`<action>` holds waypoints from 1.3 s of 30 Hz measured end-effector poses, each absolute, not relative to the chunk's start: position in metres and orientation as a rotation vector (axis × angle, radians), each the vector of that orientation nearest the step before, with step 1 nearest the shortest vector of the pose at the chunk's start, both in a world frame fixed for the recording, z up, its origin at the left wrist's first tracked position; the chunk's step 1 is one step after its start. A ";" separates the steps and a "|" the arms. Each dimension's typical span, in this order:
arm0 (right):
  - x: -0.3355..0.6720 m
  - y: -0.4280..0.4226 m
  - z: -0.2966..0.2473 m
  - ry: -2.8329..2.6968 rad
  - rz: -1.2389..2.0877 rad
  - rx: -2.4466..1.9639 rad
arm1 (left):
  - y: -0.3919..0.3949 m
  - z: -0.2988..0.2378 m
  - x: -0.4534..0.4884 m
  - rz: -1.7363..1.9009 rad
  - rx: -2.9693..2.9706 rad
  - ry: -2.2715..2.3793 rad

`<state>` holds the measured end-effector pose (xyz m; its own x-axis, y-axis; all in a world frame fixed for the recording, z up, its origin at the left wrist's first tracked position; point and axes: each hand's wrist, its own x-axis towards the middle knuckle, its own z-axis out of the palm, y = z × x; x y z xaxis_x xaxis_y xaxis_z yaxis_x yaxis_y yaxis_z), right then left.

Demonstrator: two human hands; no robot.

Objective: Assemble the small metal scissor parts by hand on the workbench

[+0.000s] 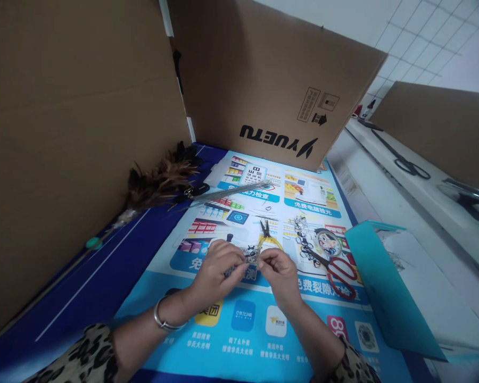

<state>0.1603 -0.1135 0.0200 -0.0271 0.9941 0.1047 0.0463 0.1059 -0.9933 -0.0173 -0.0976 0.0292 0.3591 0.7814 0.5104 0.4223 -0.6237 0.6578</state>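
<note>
My left hand [219, 270] and my right hand [280, 275] meet over the printed mat, fingertips pinched close together. Between them is a small wirework piece [251, 254] with dark and shiny bits; its finer details are too small to make out. Just beyond the fingers lie pliers [265, 230] with dark jaws and yellow handles, partly hidden by my right hand. To the right are scissors [340, 274] with red handles. Near their blades lies a loose heap of black rings and wire bits [303, 236] next to a round case [328, 242] with a cartoon picture.
A bundle of thin metal wires [239, 191] lies across the mat's far left, near brown feathers [159, 178]. Cardboard panels [263, 69] stand behind and at left. A teal box [395, 298] sits at right; black scissors [409, 165] rest on the white ledge beyond.
</note>
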 end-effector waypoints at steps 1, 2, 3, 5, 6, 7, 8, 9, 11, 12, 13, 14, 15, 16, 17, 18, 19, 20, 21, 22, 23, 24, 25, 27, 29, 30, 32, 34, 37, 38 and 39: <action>0.161 -0.113 0.021 -1.341 1.106 -1.152 | -0.096 0.029 -0.018 1.203 2.129 1.086; 0.161 -0.113 0.021 -1.369 1.088 -1.145 | -0.094 0.029 -0.020 1.237 2.036 1.122; 0.161 -0.113 0.022 -1.397 1.075 -1.135 | -0.092 0.029 -0.021 1.263 1.934 1.151; 0.162 -0.113 0.024 -1.444 1.055 -1.108 | -0.086 0.029 -0.025 1.243 1.738 1.150; 0.161 -0.113 0.025 -1.464 1.050 -1.095 | -0.083 0.030 -0.026 1.183 1.640 1.106; 0.161 -0.113 0.025 -1.482 1.046 -1.087 | -0.080 0.031 -0.028 1.086 1.549 1.047; 0.161 -0.113 0.026 -1.499 1.041 -1.085 | -0.078 0.032 -0.029 0.986 1.479 0.977; 0.161 -0.113 0.026 -1.513 1.034 -1.087 | -0.077 0.032 -0.030 0.900 1.438 0.904; 0.160 -0.113 0.026 -1.534 1.021 -1.095 | -0.075 0.034 -0.031 0.766 1.409 0.786; 0.160 -0.113 0.026 -1.541 1.013 -1.098 | -0.075 0.034 -0.031 0.726 1.409 0.755; 0.159 -0.113 0.026 -1.550 1.003 -1.099 | -0.076 0.034 -0.031 0.702 1.410 0.746; 0.159 -0.113 0.027 -1.561 0.990 -1.098 | -0.076 0.034 -0.031 0.694 1.411 0.754; 0.158 -0.113 0.027 -1.574 0.975 -1.099 | -0.077 0.033 -0.030 0.699 1.416 0.773; 0.157 -0.114 0.028 -1.587 0.959 -1.102 | -0.077 0.032 -0.029 0.719 1.428 0.800; 0.157 -0.114 0.028 -1.598 0.941 -1.108 | -0.078 0.031 -0.028 0.750 1.448 0.831; 0.156 -0.115 0.029 -1.605 0.925 -1.118 | -0.079 0.030 -0.026 0.789 1.473 0.861; 0.155 -0.115 0.030 -1.609 0.909 -1.130 | -0.079 0.029 -0.025 0.826 1.500 0.889; 0.155 -0.115 0.030 -1.610 0.893 -1.145 | -0.080 0.028 -0.024 0.861 1.527 0.914; 0.154 -0.115 0.031 -1.611 0.876 -1.162 | -0.080 0.027 -0.023 0.894 1.552 0.935; 0.154 -0.115 0.031 -1.612 0.858 -1.181 | -0.081 0.026 -0.023 0.922 1.576 0.951; 0.154 -0.115 0.031 -1.615 0.842 -1.198 | -0.082 0.025 -0.022 0.949 1.598 0.964; 0.154 -0.115 0.032 -1.620 0.827 -1.214 | -0.082 0.024 -0.021 0.973 1.619 0.978; 0.154 -0.114 0.031 -1.626 0.814 -1.229 | -0.083 0.023 -0.021 0.996 1.638 0.992; 0.154 -0.114 0.031 -1.639 0.790 -1.251 | -0.084 0.022 -0.020 1.021 1.665 1.014; 0.153 -0.114 0.030 -1.656 0.768 -1.261 | -0.085 0.022 -0.019 1.027 1.676 1.023; 0.153 -0.114 0.030 -1.663 0.757 -1.261 | -0.086 0.023 -0.019 1.026 1.678 1.026; 0.153 -0.115 0.028 -1.666 0.747 -1.261 | -0.086 0.023 -0.018 1.019 1.678 1.030; 0.152 -0.116 0.026 -1.636 0.750 -1.277 | -0.087 0.023 -0.018 1.017 1.674 1.040; 0.151 -0.117 0.025 -1.603 0.760 -1.291 | -0.086 0.022 -0.018 1.014 1.682 1.047; 0.151 -0.117 0.026 -1.608 0.759 -1.283 | -0.086 0.022 -0.018 1.013 1.689 1.049; 0.151 -0.117 0.027 -1.619 0.757 -1.272 | -0.086 0.022 -0.017 1.013 1.698 1.054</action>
<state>0.1510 -0.1174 0.0272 -0.0510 0.9579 0.2824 0.3972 0.2789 -0.8743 -0.0174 -0.0861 0.0221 0.3101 0.9323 0.1862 0.2238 -0.2620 0.9388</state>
